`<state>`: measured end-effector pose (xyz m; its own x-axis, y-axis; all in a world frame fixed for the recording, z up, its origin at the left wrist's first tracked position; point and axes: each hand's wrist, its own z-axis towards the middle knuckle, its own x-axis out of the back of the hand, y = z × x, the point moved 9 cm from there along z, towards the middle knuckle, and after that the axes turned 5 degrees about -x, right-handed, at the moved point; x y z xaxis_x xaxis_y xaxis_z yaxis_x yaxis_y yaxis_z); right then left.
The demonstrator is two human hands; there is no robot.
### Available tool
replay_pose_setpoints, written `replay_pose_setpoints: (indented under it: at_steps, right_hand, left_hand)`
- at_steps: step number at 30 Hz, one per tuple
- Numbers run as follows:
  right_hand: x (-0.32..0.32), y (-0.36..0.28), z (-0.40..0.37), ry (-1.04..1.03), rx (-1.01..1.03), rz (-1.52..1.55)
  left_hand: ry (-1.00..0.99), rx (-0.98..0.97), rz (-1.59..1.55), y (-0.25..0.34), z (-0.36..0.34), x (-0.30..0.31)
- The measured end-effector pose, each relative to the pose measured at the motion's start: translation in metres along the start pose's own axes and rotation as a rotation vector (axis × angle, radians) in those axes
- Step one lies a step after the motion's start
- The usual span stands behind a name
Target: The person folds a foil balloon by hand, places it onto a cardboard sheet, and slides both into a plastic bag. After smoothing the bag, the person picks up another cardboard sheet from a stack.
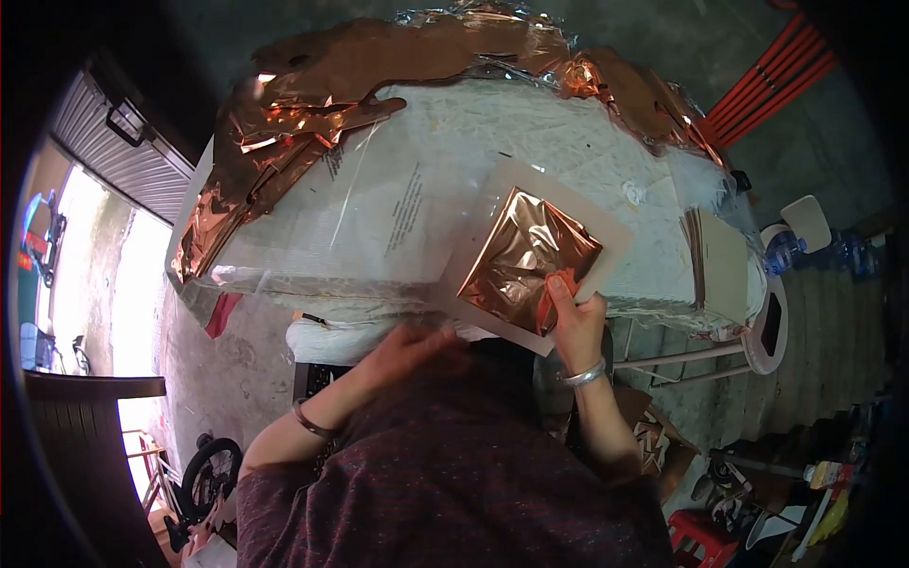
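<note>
A square of shiny copper-coloured foil [521, 248] lies wrinkled on a larger pale sheet [606, 224] at the near edge of the table. My right hand [578, 331], with a silver bangle on its wrist, is closed at the foil's lower right corner. Its thumb presses on a crumpled orange-red piece [546, 310], which may be cloth or foil. Left of the sheet, my left hand [417, 356] hangs in front of the table edge, its fingers smeared by motion.
Large copper foil scraps [379, 66] line the table's far and left sides. A stack of cards [720, 260] stands at the right of the plastic-covered table [369, 218]. Orange-red rods [772, 80] are at the far right, a red stool [701, 538] at lower right.
</note>
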<state>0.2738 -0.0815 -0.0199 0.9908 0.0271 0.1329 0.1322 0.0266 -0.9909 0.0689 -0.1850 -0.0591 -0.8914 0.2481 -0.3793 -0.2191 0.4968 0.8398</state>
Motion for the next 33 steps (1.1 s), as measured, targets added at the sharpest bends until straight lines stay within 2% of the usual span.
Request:
replay_pose_setpoints:
  at_steps: [1, 3, 4, 6, 7, 9, 10, 12, 13, 15, 18, 22, 24, 25, 28, 33]
  right_hand:
    - [0.0, -0.004, 0.004, -0.016, -0.001, -0.003]
    - [0.005, -0.007, 0.014, -0.076, -0.07, -0.006]
    - [0.004, -0.005, 0.02, -0.146, -0.13, -0.009]
    - [0.006, -0.007, 0.036, -0.187, -0.105, 0.009]
    - [0.005, -0.008, 0.043, -0.227, -0.129, 0.03]
    - [-0.001, -0.017, 0.053, -0.246, -0.118, 0.039]
    - [-0.002, -0.019, 0.06, -0.252, -0.11, 0.034]
    - [-0.009, -0.014, 0.071, -0.366, -0.171, 0.087]
    - [-0.008, -0.016, 0.077, -0.367, -0.17, 0.087]
    - [-0.018, -0.014, 0.082, -0.508, -0.266, 0.076]
    - [-0.019, -0.015, 0.1, -0.555, -0.232, 0.036]
    - [-0.026, -0.012, 0.117, -0.62, -0.303, 0.011]
    - [-0.028, -0.004, 0.125, -0.636, -0.286, -0.031]
    - [-0.029, -0.002, 0.128, -0.638, -0.288, -0.031]
    - [-0.03, 0.002, 0.135, -0.66, -0.271, -0.046]
    - [-0.033, 0.01, 0.141, -0.686, -0.267, -0.101]
  left_hand:
    - [-0.004, 0.003, 0.003, 0.01, -0.003, 0.007]
    - [0.0, -0.19, 0.417, 0.06, -0.005, 0.016]
    - [0.138, -0.392, 0.636, 0.104, -0.008, 0.02]
    - [0.405, -0.835, 1.026, 0.18, -0.008, 0.022]
    - [0.42, -1.113, 1.196, 0.206, -0.002, 0.018]
    - [0.385, -1.219, 1.341, 0.231, 0.031, 0.028]
    - [0.396, -1.226, 1.339, 0.241, 0.044, 0.037]
    - [0.048, -0.657, 1.047, 0.224, 0.097, 0.056]
    - [0.049, -0.658, 1.047, 0.229, 0.1, 0.054]
    - [0.022, -0.39, 1.021, 0.218, 0.115, 0.06]
    - [-0.019, -0.467, 0.865, 0.22, 0.121, 0.066]
    - [-0.01, -0.441, 0.833, 0.216, 0.129, 0.075]
    - [-0.052, -0.494, 0.925, 0.214, 0.134, 0.074]
    - [-0.076, -0.618, 1.001, 0.217, 0.131, 0.073]
    - [-0.141, -0.675, 1.044, 0.214, 0.134, 0.076]
    - [-0.245, -0.608, 1.251, 0.207, 0.141, 0.068]
